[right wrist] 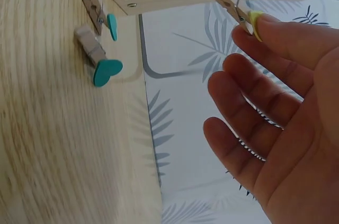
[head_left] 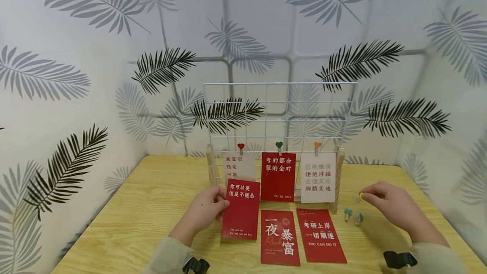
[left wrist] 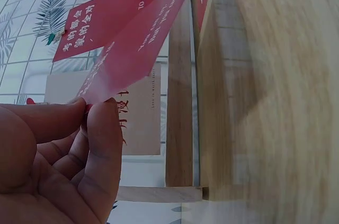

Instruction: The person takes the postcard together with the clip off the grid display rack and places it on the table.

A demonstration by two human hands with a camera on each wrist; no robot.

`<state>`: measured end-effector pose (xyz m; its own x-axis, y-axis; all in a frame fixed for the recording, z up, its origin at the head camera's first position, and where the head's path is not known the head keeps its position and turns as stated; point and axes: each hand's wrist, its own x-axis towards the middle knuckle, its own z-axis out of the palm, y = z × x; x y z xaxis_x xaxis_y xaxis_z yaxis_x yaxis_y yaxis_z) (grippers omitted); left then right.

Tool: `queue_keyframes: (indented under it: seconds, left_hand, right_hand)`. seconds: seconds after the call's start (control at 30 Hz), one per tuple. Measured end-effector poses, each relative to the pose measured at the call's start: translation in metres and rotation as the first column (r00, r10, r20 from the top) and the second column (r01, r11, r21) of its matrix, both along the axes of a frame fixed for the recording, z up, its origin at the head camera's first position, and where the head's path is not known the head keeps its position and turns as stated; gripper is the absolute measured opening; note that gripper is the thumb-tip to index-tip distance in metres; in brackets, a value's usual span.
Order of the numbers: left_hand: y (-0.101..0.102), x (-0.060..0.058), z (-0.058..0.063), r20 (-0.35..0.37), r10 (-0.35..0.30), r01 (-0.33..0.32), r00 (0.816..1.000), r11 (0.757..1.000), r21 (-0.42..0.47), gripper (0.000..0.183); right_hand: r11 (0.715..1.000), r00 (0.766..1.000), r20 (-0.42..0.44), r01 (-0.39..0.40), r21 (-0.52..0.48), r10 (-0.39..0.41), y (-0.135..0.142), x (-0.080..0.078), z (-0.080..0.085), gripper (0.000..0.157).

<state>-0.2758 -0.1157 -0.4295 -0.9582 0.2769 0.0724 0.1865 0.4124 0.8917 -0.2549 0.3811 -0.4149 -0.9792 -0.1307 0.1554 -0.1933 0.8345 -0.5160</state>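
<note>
My left hand (head_left: 207,206) pinches the left edge of a red card (head_left: 241,210) with white lettering, held up in front of the rack. In the left wrist view this card (left wrist: 135,44) slants away from thumb and forefinger. Between the thumb and forefinger of my right hand (head_left: 388,206) is a small wooden clothespin (right wrist: 233,9) with a yellow decoration, held above the table at the right. Two clothespins with teal hearts, one nearer (right wrist: 95,54) and one farther (right wrist: 94,11), lie on the table close to the right hand.
A white wire grid rack (head_left: 281,102) on wooden feet bears a white card (head_left: 239,166), a red card (head_left: 278,176) and another white card (head_left: 318,181), each clipped by a heart clothespin. Two more red cards (head_left: 279,238) (head_left: 321,236) lie on the wooden table (head_left: 152,206).
</note>
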Motion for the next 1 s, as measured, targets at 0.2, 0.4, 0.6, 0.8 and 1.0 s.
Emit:
queue_keyframes:
  seconds: [0.2, 0.4, 0.6, 0.8, 1.0]
  left_hand:
    - [-0.002, -0.002, -0.005, 0.026, -0.019, 0.020, 0.999, 1.000, -0.016, 0.003]
    - [-0.004, -0.003, -0.012, 0.025, -0.014, 0.015, 1.000, 0.998, -0.056, 0.004]
    - [-0.006, -0.003, -0.015, 0.067, -0.003, 0.009, 0.998, 0.996, -0.093, 0.007]
    - [-0.008, -0.004, -0.017, 0.086, -0.010, 0.021, 0.996, 0.992, -0.121, 0.006]
    - [-0.010, -0.005, -0.019, 0.115, -0.019, 0.033, 0.993, 0.992, -0.124, 0.006]
  right_hand:
    - [1.000, 0.997, 0.071, -0.005, 0.019, 0.003, 0.012, -0.002, -0.008, 0.035]
    - [0.999, 0.987, 0.160, -0.016, 0.029, 0.011, 0.022, -0.008, -0.014, 0.035]
    - [0.999, 0.963, 0.264, -0.048, 0.010, 0.044, 0.031, -0.010, -0.024, 0.033]
    - [0.997, 0.959, 0.272, -0.083, -0.003, 0.081, 0.033, -0.006, -0.029, 0.025]
    - [0.996, 0.967, 0.239, -0.089, 0.008, 0.085, 0.031, -0.005, -0.033, 0.023]
